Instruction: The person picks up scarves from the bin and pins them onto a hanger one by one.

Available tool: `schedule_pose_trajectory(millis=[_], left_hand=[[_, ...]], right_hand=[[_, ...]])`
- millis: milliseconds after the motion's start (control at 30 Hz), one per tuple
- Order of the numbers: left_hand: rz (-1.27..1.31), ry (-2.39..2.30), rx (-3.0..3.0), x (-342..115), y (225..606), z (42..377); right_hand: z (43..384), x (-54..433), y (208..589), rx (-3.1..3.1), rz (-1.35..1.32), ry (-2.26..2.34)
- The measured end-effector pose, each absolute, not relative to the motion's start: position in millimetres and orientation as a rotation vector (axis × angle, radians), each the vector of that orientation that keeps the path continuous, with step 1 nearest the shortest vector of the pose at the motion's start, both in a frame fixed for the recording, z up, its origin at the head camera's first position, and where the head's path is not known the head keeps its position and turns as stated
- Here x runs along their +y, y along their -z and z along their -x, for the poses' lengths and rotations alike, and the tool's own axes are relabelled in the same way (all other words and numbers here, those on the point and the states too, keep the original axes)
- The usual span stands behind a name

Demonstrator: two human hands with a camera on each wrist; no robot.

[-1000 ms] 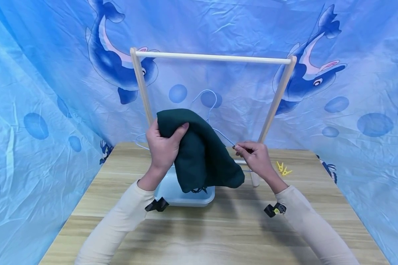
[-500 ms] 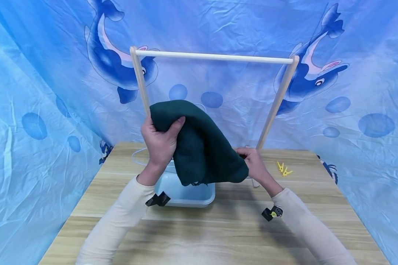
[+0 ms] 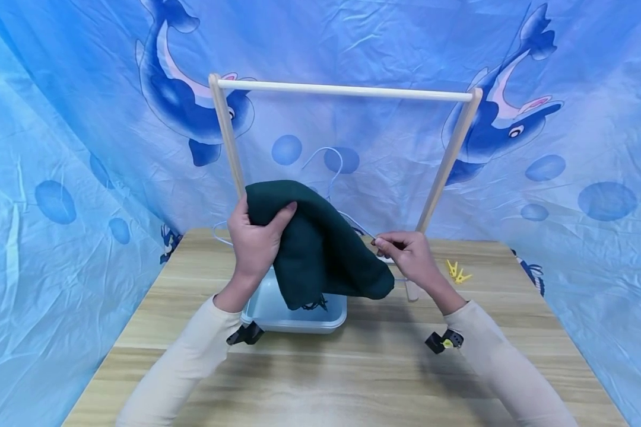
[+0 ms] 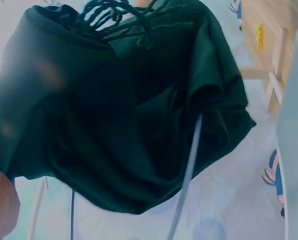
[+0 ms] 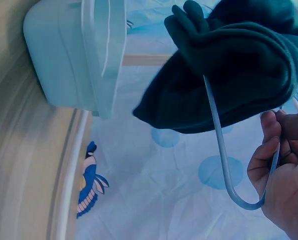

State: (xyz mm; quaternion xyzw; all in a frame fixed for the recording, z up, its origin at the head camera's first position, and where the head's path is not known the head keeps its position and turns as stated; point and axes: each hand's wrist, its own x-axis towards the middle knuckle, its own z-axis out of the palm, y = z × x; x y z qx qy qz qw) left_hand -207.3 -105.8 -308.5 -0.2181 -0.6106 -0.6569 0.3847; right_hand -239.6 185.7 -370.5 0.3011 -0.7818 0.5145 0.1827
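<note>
A dark green fringed scarf [image 3: 304, 249] hangs folded in front of a pale blue wire hanger [image 3: 342, 161]. My left hand [image 3: 253, 246] grips the scarf's upper left part, thumb on the near side. With fingertips and thumb my right hand [image 3: 411, 255] pinches the hanger's right end. The hook rises above the cloth, and one loop of wire shows left of my left hand. In the right wrist view, the hanger's lower bar [image 5: 219, 140] runs from the bent end into the scarf's folds [image 5: 188, 100]. Much of the hanger is hidden behind cloth.
Below the scarf sits a light blue plastic basin [image 3: 299, 325] on the wooden table [image 3: 310, 379]. Behind stands a wooden rack with a white crossbar [image 3: 347, 91]. Yellow clothespins [image 3: 457, 273] lie near the rack's right foot. A blue dolphin-print curtain [image 3: 395, 35] surrounds the table.
The hanger dipped behind the scarf half a second ago, and its hook now stands up again. My right hand has come back out from behind the cloth. The scarf has lowered slightly since then.
</note>
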Motion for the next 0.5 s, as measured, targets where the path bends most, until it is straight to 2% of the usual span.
schedule_pose_trajectory(millis=[500], left_hand=[[0.465,1.496,-1.912,-135.7,306.3,191.6]], right_hand=[[237.2,190.5,366.5,-2.24,-0.798,-1.375]])
